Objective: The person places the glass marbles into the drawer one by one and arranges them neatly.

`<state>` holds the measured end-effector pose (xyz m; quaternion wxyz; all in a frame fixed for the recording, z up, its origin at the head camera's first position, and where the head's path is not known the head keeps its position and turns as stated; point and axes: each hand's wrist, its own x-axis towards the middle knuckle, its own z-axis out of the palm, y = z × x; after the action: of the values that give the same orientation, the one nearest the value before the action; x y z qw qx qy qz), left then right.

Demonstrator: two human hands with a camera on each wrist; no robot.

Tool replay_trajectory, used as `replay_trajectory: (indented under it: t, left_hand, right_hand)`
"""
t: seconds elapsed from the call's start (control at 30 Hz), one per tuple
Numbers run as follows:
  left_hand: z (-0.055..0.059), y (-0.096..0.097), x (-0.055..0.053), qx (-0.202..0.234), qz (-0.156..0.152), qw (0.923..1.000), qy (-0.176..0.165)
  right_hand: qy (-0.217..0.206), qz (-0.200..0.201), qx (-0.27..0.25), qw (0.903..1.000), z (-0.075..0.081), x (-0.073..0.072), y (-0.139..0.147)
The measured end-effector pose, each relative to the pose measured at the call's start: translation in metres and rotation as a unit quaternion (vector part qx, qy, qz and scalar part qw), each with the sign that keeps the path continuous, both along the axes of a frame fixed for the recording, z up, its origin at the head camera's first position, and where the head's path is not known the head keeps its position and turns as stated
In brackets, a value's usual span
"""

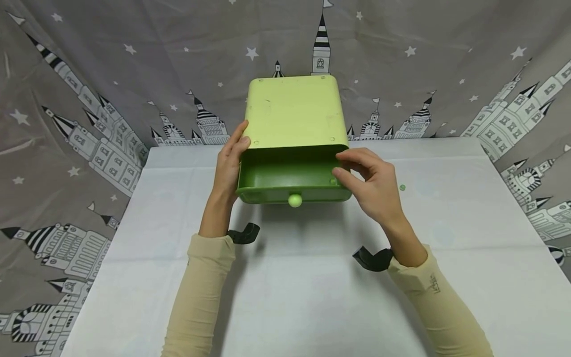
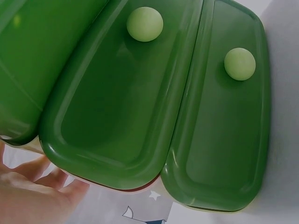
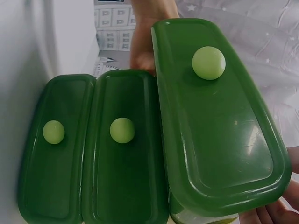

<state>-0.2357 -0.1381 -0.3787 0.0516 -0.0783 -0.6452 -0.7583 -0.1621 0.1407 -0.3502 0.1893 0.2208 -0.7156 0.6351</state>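
Note:
A small chest of drawers (image 1: 294,111) with a pale green top stands on the table, its dark green top drawer (image 1: 294,195) pulled out. My left hand (image 1: 228,166) rests along the chest's left side, fingers extended towards the back. At the drawer's right side is my right hand (image 1: 374,183), with thumb and index finger apart over the right wall. Just below that thumb, a tiny green round piece (image 1: 332,182) shows inside the drawer. In the left wrist view the middle drawer (image 2: 117,107) and bottom drawer (image 2: 224,126) are closed, each with a round knob.
Another tiny green piece (image 1: 403,187) lies on the white tablecloth (image 1: 303,297), right of my right hand. Behind the table hangs a grey curtain (image 1: 156,29) printed with castles and stars. A black strap (image 1: 373,259) sticks out from my right wrist.

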Motion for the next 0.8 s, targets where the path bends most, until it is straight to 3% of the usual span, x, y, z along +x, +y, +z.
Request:
replay_trajectory:
  t: [0.37, 0.8]
  left_hand:
    - [0.0, 0.001, 0.002, 0.002, 0.002, 1.0, 0.0]
    - [0.0, 0.001, 0.001, 0.002, 0.003, 1.0, 0.002]
  right_hand:
    - [0.004, 0.004, -0.034, 0.9994, -0.001, 0.002, 0.006]
    - [-0.002, -0.018, -0.025, 0.9995, -0.004, 0.004, 0.014]
